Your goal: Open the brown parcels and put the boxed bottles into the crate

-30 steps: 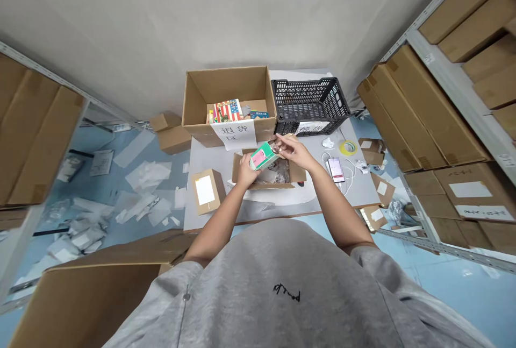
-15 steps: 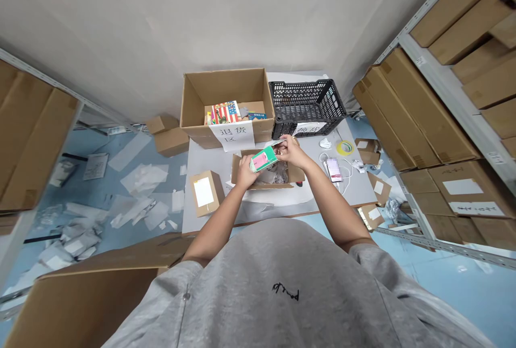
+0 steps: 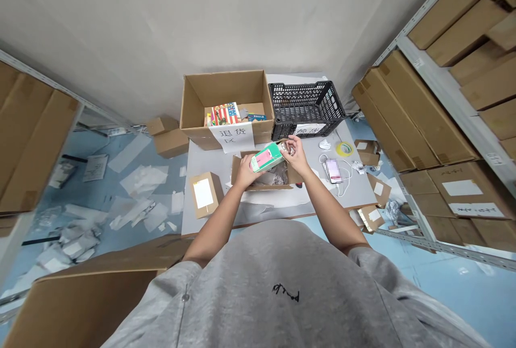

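Observation:
My left hand [image 3: 245,174] is closed round the near end of a small green and white box [image 3: 266,157] with a pink panel. It is held tilted above an open cardboard carton [image 3: 266,187]. At the box's far right end my right hand [image 3: 296,154] pinches a small, shiny, crinkled piece [image 3: 286,148]; its kind is not clear. Greyish see-through wrapping [image 3: 276,175] lies inside the carton below both hands.
Behind stand a large cardboard box [image 3: 197,135] holding colourful packs [image 3: 226,114], and a black plastic crate [image 3: 308,111]. A labelled carton [image 3: 206,194] sits left. Yellow tape [image 3: 344,148] and a phone [image 3: 334,170] with a white cable lie right. Shelves flank the table.
My right hand has drawn slightly right, away from the box's end, with the shiny piece showing between its fingers. More of the green and white box is visible; my left hand stays nearly still.

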